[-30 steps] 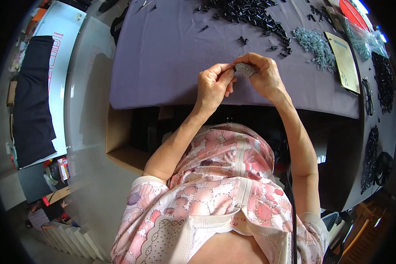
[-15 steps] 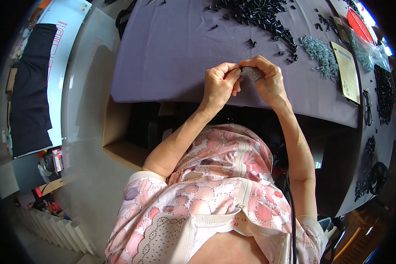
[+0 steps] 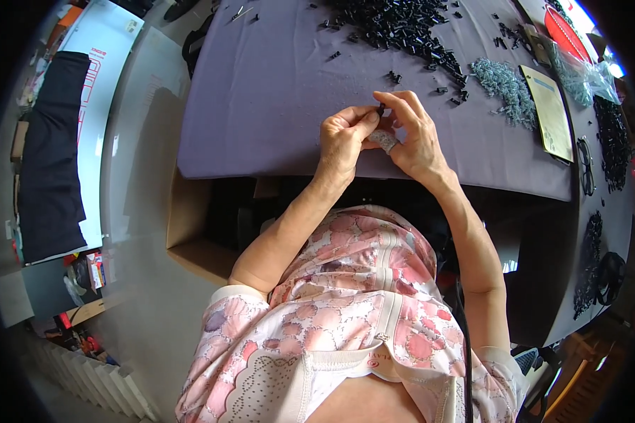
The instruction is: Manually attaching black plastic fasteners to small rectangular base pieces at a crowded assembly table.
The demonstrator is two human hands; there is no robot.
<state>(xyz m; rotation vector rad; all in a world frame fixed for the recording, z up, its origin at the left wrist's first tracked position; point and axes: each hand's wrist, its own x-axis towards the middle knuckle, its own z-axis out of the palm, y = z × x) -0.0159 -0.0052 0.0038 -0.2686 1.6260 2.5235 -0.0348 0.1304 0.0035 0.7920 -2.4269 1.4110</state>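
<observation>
Above the front edge of the purple-grey cloth-covered table, my two hands meet. A small black plastic part (image 3: 381, 110) is pinched between the thumb and forefinger of my left hand (image 3: 340, 139). Curled in from the other side is my right hand (image 3: 418, 139), its forefinger tip touching the top of the same part. A pale speckled wrap (image 3: 384, 140) covers the thumb of my right hand, just below the part. The fingers hide much of the part, so its exact shape is unclear.
A heap of small black parts (image 3: 395, 28) spreads over the far table. To its right lie a pile of small grey-green pieces (image 3: 504, 88), a yellowish card (image 3: 549, 113), glasses (image 3: 585, 166) and a red basket (image 3: 566, 34). A cardboard box (image 3: 190, 218) stands below the table's left side.
My right forefinger has lifted and straightened over the black part, and the wrapped thumb has come lower and left. The view has shifted slightly.
</observation>
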